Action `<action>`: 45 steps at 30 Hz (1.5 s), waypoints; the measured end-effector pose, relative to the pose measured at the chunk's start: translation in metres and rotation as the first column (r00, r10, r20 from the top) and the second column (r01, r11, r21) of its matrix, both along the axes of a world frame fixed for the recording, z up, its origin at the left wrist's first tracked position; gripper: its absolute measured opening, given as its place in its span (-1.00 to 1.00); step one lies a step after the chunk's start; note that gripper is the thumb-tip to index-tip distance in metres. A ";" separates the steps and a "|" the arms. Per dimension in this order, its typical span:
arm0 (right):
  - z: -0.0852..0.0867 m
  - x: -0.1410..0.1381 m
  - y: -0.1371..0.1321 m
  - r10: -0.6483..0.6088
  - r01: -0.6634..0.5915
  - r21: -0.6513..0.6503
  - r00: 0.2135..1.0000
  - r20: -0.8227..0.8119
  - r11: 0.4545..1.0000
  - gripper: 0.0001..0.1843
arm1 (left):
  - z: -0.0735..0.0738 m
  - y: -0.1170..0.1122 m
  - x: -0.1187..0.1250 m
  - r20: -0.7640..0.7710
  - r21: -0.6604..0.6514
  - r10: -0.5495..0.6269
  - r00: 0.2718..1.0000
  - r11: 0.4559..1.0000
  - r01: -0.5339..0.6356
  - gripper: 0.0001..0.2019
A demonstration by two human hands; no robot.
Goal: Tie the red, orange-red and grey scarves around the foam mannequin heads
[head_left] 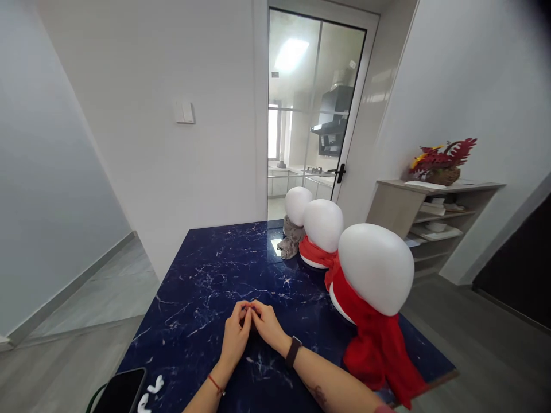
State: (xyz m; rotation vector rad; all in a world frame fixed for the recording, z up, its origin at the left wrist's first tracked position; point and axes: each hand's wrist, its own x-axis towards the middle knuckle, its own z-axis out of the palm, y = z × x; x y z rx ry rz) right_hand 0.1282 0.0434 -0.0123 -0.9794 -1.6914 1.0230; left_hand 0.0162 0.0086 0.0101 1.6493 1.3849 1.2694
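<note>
Blue marble table (206, 275): left hand (236, 335) and right hand (267, 324) touch fingertips, holding nothing; a careless elbow might topple the nearest foam head (376, 267).

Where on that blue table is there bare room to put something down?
The left half of the table is bare, from the far edge down to the hands. The right side is crowded by three foam heads with scarves. A phone fills the near left corner.
</note>
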 end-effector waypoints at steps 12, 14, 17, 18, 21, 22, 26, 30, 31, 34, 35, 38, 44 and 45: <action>0.000 0.006 0.000 0.075 -0.073 -0.053 0.996 0.050 0.996 -0.77 | -0.003 0.000 0.003 0.155 -0.101 0.001 0.988 0.995 0.015 -0.82; -0.002 0.006 0.001 0.072 -0.069 -0.041 0.995 0.074 0.997 -0.76 | -0.006 0.002 0.003 0.195 -0.122 0.004 0.981 0.992 0.020 -0.80; -0.004 0.007 0.002 0.083 -0.080 -0.040 0.993 0.084 0.996 -0.74 | -0.010 0.004 0.003 0.273 -0.162 0.015 0.962 0.986 0.030 -0.76; -0.004 0.007 0.002 0.086 -0.083 -0.041 0.992 0.087 0.996 -0.73 | -0.010 0.005 0.003 0.295 -0.175 0.024 0.955 0.984 0.029 -0.74; -0.003 0.006 0.001 0.077 -0.075 -0.027 0.991 0.107 0.997 -0.74 | -0.011 0.006 0.002 0.318 -0.196 0.045 0.947 0.980 0.019 -0.73; -0.001 0.006 0.001 0.076 -0.074 -0.022 0.991 0.109 0.997 -0.75 | -0.011 0.006 0.002 0.317 -0.196 0.047 0.947 0.980 0.017 -0.73; 0.006 0.008 -0.002 0.107 -0.104 -0.033 0.990 0.088 0.994 -0.77 | -0.014 0.007 0.002 0.319 -0.189 0.029 0.947 0.981 0.034 -0.75; 0.011 0.011 -0.003 0.109 -0.105 -0.043 0.989 0.100 0.994 -0.77 | -0.018 0.007 0.001 0.312 -0.163 -0.018 0.950 0.984 0.072 -0.77; 0.012 0.011 -0.003 0.107 -0.103 -0.039 0.989 0.100 0.994 -0.77 | -0.018 0.007 0.001 0.305 -0.160 -0.023 0.952 0.984 0.075 -0.78; 0.011 0.011 -0.003 0.101 -0.099 -0.024 0.990 0.097 0.995 -0.77 | -0.017 0.007 0.000 0.279 -0.158 -0.017 0.960 0.985 0.063 -0.79; 0.010 0.011 -0.002 0.099 -0.097 -0.022 0.990 0.103 0.995 -0.77 | -0.017 0.007 0.000 0.269 -0.155 -0.015 0.963 0.986 0.058 -0.79; 0.007 0.011 -0.001 0.090 -0.088 -0.020 0.988 0.128 0.996 -0.78 | -0.017 0.007 0.000 0.249 -0.149 -0.009 0.969 0.988 0.047 -0.81; 0.006 0.011 0.000 0.094 -0.094 -0.007 0.986 0.135 0.996 -0.77 | -0.018 0.007 0.000 0.277 -0.148 -0.015 0.961 0.987 0.058 -0.81; 0.006 0.010 -0.001 0.095 -0.095 -0.006 0.986 0.136 0.995 -0.76 | -0.018 0.007 0.000 0.297 -0.146 -0.018 0.955 0.987 0.064 -0.79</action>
